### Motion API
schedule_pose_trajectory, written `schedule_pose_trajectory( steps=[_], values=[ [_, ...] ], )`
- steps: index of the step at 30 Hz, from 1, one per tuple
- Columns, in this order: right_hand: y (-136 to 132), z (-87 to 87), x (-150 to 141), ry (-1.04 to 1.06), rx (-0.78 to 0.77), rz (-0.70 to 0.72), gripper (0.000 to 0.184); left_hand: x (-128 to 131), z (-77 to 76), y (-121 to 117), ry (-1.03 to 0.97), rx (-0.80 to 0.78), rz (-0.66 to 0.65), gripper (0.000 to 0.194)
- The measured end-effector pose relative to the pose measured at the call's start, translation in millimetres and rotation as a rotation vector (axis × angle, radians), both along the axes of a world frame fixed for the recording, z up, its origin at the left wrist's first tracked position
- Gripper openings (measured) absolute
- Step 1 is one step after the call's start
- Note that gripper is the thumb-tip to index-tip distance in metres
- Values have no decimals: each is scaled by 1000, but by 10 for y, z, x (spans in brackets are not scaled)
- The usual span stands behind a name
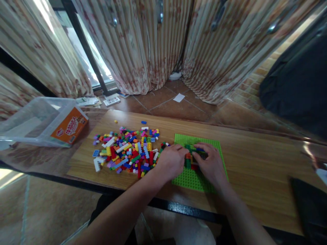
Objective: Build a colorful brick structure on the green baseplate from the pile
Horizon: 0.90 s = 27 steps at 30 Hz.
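Observation:
A bright green studded baseplate (184, 183) lies under both my hands. On its middle stands a small structure of toy bricks (188, 163), with green, red and dark pieces showing. From the left, my left hand (172, 160) reaches over the plate, its fingers pinched at an orange toy brick (187, 155) against the structure. My right hand (209, 162) curls its thumb and fingers around the structure's right side, which is partly hidden. A large heap of loose toy bricks (127, 149) in many colours spreads over the wooden board to the left.
A clear plastic bin (41, 136) with an orange label stands at the far left. A black object (309, 204) lies at the table's right end. Papers (111, 100) and a white sheet (179, 97) are beyond the table, before curtains (127, 51). Dark fabric (296, 78) hangs at right.

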State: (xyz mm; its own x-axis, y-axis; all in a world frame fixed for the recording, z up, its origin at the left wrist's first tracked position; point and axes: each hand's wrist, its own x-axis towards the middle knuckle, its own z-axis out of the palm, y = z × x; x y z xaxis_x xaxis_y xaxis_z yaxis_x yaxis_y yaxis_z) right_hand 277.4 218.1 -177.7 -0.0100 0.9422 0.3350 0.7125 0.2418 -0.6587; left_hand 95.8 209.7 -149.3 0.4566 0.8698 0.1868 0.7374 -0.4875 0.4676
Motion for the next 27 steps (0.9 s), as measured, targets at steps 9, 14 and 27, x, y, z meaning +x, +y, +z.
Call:
schedule_pose_trajectory(
  steps=[9, 14, 27],
  values=[
    [3, 16, 38, 28, -7, 0, 25, -772, 150, 342, -57, -114, 124, 32],
    [-3, 3, 35, 7, 9, -11, 26, -919, 173, 349, -1, -140, 57, 39],
    [4, -56, 61, -67, 33, 22, 26, -1131, 255, 377, 171, -95, 223, 35]
  ],
)
